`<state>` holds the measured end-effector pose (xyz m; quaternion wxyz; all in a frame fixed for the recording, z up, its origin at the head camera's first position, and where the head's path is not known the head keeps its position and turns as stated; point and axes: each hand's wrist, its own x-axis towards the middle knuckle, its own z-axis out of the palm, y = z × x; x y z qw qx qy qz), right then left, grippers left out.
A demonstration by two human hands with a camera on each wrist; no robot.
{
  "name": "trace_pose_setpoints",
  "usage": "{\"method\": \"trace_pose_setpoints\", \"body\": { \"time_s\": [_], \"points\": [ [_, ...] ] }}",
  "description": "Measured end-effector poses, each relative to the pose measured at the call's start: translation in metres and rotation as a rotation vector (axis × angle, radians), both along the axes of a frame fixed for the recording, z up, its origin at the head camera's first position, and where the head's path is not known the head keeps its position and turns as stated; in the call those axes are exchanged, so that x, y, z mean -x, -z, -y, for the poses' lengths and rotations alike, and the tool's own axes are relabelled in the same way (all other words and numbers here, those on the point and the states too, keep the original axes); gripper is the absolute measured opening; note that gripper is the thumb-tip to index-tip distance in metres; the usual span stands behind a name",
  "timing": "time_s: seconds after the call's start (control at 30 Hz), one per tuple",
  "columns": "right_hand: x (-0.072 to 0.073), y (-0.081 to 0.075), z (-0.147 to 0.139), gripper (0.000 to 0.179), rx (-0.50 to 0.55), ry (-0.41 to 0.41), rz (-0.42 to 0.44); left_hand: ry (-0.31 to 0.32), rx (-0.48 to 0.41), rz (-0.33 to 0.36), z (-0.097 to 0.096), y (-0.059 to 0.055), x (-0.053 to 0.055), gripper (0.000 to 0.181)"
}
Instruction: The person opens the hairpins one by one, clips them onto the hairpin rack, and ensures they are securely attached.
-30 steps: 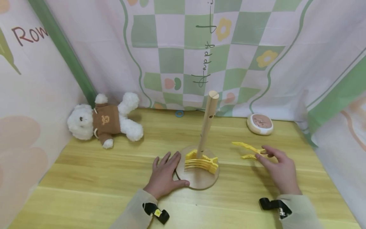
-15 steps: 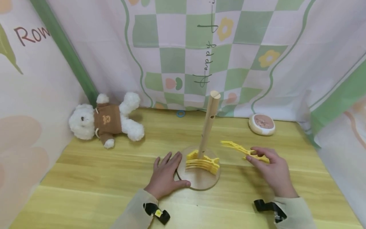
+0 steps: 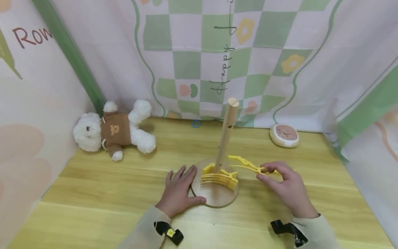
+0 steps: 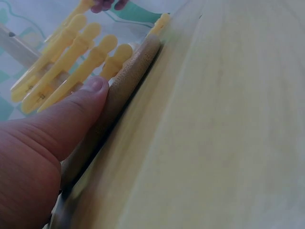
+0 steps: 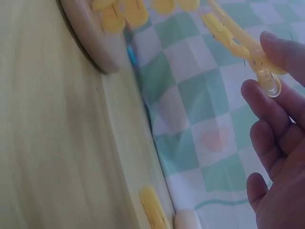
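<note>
My left hand lies spread over the left rim of a round wooden base, its thumb along the front edge. From the base rises a wooden post, with several yellow hair clips clustered low around it; their rounded tail ends show in the left wrist view. To the right of the post, my right hand pinches another yellow hair clip at its tail between thumb and fingers. That clip's jaws stand spread apart, pointing left toward the post.
A further yellow clip lies on the table beyond my right hand. Against the back curtain are a white plush toy in a brown top, a small blue ring and a round white-and-pink device.
My right hand has moved left with the clip, bringing its jaws close to the post. The clip's jaws looked nearly together half a second ago and are apart now. My left hand stays put.
</note>
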<state>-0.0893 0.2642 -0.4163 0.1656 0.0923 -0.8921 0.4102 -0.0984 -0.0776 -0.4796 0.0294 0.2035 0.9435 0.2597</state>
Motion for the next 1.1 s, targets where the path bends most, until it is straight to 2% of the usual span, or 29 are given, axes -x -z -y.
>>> {"method": "trace_pose_setpoints", "body": {
  "time_s": [0.4,1.1],
  "points": [
    [-0.003,0.005,0.018,0.027,-0.008,-0.084,-0.004,-0.004,-0.014,0.005,0.000,0.001,-0.002,0.108],
    [-0.004,0.007,0.028,0.028,-0.004,-0.068,0.002,0.001,-0.001,-0.003,0.000,0.001,-0.002,0.109]
  ]
}}
